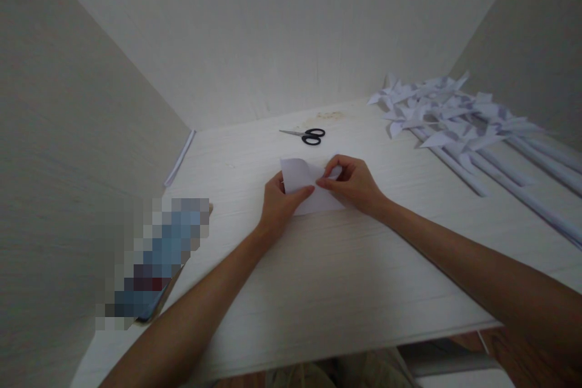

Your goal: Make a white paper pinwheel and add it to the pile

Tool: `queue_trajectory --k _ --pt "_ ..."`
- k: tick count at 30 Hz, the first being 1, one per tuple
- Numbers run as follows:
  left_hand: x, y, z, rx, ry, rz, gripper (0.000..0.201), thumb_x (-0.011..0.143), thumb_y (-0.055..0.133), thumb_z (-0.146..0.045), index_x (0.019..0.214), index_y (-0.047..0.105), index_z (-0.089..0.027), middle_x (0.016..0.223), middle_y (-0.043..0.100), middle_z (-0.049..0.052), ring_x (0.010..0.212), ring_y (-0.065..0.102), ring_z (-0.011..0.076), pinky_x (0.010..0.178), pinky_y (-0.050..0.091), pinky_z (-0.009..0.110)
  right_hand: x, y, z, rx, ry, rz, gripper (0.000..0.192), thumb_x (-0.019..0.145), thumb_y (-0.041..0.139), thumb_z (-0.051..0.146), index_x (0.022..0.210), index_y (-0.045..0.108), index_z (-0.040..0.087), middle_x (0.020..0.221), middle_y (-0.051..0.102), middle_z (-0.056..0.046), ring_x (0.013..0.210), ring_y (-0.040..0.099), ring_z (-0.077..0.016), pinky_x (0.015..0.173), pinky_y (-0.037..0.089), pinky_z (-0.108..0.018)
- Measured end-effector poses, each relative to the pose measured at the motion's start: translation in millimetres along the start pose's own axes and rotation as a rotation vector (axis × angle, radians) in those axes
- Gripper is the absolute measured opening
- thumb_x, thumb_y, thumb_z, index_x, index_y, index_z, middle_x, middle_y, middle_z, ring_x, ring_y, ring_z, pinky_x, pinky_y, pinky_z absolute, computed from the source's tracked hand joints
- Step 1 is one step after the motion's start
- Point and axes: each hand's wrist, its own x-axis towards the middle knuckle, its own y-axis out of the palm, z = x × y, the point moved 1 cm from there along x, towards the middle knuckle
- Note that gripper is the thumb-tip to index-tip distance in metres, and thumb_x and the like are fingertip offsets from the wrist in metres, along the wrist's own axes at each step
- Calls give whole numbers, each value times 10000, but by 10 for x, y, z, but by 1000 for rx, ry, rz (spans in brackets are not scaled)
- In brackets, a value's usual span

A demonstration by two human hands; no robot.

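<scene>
A small sheet of white paper (pixel 297 174) is held between both hands over the middle of the white table. My left hand (pixel 279 203) grips its left side, thumb on top and fingers behind. With thumb and index finger, my right hand (pixel 352 183) pinches the paper near its right side, where part of it looks bent up. The fingertips of both hands come close together at the paper's middle. Just beyond the paper lie scissors (pixel 310 135) with black handles, blades pointing left.
Several white paper pinwheels (pixel 448 112) on rolled paper sticks (pixel 509 194) are heaped at the right. A thin white paper strip (pixel 180 157) lies along the left wall. A blurred-out phone-like object (pixel 168 254) rests at the left. Walls enclose the table (pixel 318 291) at back and sides.
</scene>
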Motion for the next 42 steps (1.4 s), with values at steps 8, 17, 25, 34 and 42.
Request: queue_trajectory --k 8,17,25,34,42 --pt "34 -35 10 -133 -6 23 505 493 716 -214 944 492 -182 646 593 -33 538 552 101 508 438 210 29 -75 56 8 59 176 239 563 683 212 697 487 184 448 387 104 381 339 -34 363 239 -164" --pt "17 -46 -75 -5 -87 177 442 500 696 -215 906 525 -171 580 618 -18 480 565 122 492 432 237 74 -201 27 218 143 498 470 569 692 184 955 428 236 635 562 67 508 548 -93 428 400 -181" --pt "38 -25 -51 126 -186 369 609 481 682 -128 1053 477 -152 586 647 21 509 606 173 488 448 264 54 -193 68 253 127 629 671 597 657 132 1185 351 236 729 606 38 591 596 -115 500 470 -213" --pt "45 -7 -29 197 -171 320 589 494 696 -138 1047 492 -156 586 640 22 538 614 188 490 444 265 44 -177 71 234 94 616 760 611 642 111 1263 273 238 701 589 51 570 582 -103 490 469 -201" --pt "28 3 -54 219 -173 343 621 495 703 -154 1073 475 -151 611 644 23 538 611 178 487 445 252 47 -182 60 177 67 620 868 634 624 61 1342 150 235 610 532 80 494 534 -71 428 425 -152"
